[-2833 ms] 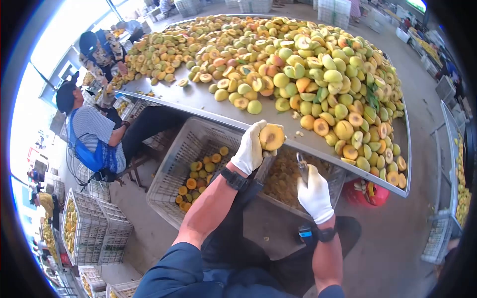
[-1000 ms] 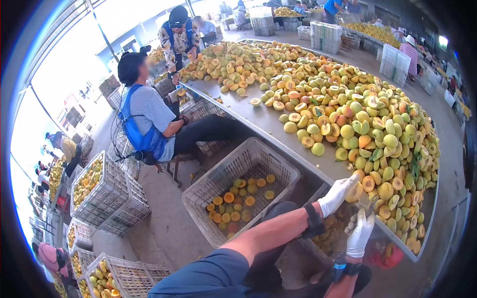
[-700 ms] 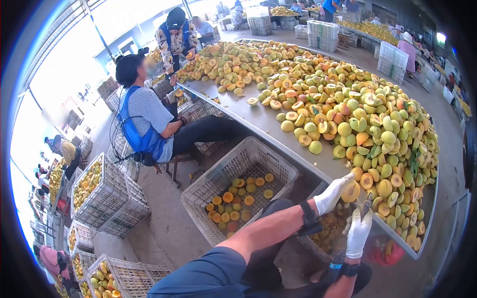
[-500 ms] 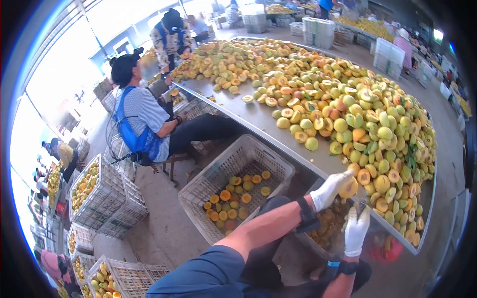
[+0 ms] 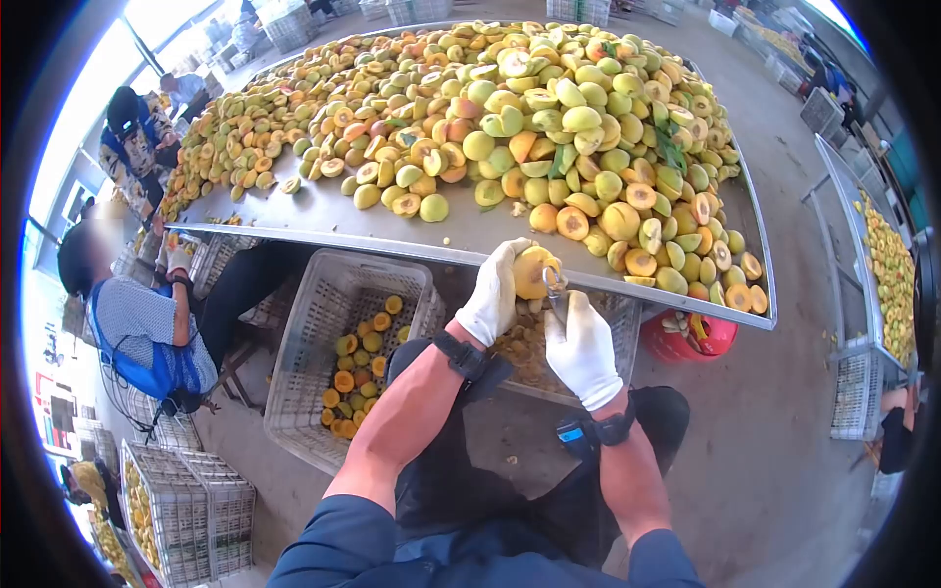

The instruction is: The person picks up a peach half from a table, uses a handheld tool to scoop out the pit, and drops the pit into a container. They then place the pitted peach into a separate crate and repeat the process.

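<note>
My left hand, in a white glove, is closed around a yellow peach half at the table's near edge. My right hand, also gloved, grips a metal pitting spoon whose curved tip is at the cut face of that peach half. Just beyond my hands, a big heap of cut peaches covers much of the metal table. Under my hands stands a crate with small yellowish-brown pieces in it, partly hidden by my gloves.
Left of my knees, a pale plastic crate holds several peach halves. A red bucket stands below the table's right corner. At the left sits a co-worker beside the table. Stacked crates are at lower left, another peach-covered table at right.
My view has swung to the right, so the table and co-worker appear further left. The pitting spoon's tip now shows against the peach half in my left hand.
</note>
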